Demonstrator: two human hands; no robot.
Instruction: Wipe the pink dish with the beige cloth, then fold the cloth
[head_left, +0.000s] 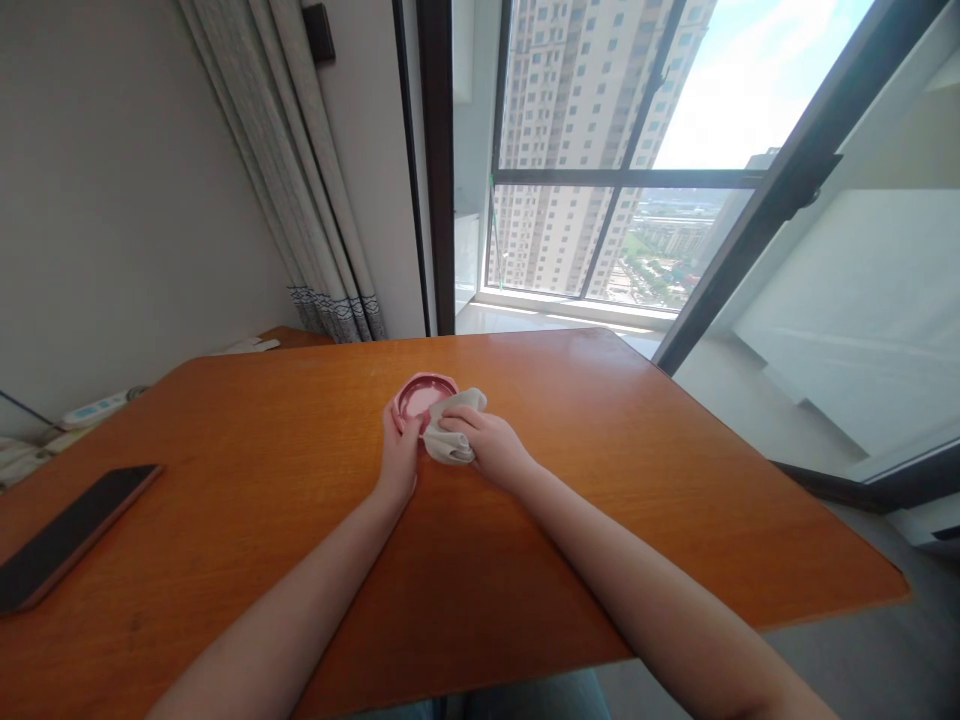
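Note:
A small pink dish (424, 391) with a raised, angular rim is over the far middle of the wooden table. My left hand (400, 446) grips its near left side, thumb on the near edge and fingers around the outside. In my right hand (486, 438) is a bunched white cloth (450, 446), pressed against the right side of the dish. The cloth covers part of the dish's inside and right rim. Whether the dish's underside touches the table, I cannot tell.
The wooden table (525, 560) has a far edge near the window (622, 180). A dark phone (75, 530) lies at the left. Beyond the left edge is a white power strip (97, 408). Grey curtains (300, 180) hang behind.

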